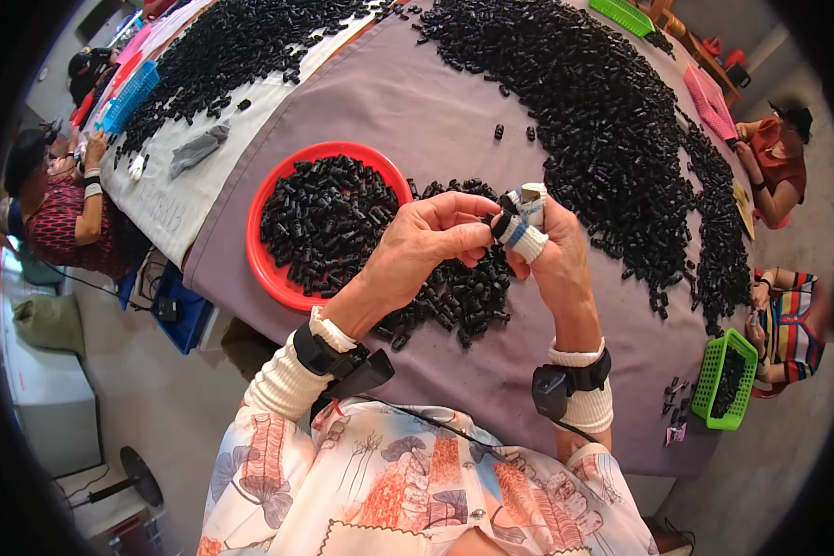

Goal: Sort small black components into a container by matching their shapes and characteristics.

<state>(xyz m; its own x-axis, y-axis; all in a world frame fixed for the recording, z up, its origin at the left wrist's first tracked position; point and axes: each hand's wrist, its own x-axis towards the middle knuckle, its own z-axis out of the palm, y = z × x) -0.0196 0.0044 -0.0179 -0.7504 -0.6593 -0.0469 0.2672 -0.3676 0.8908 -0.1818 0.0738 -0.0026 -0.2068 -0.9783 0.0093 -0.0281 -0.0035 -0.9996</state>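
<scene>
My left hand is closed in a pinch, its fingertips meeting my right hand over a small black part. My right hand is curled around the same spot, and white cloth wraps with a blue stripe cover some of its fingers. Much of the part is hidden by the fingers. Under and beside my hands lies a loose heap of short black cylindrical parts. To the left, a round red tray is filled with similar black pieces.
A big pile of black parts spreads over the mauve tablecloth. At the right edge stands a green basket; a pink basket is farther back. Other people sit around, including one at left and one at right.
</scene>
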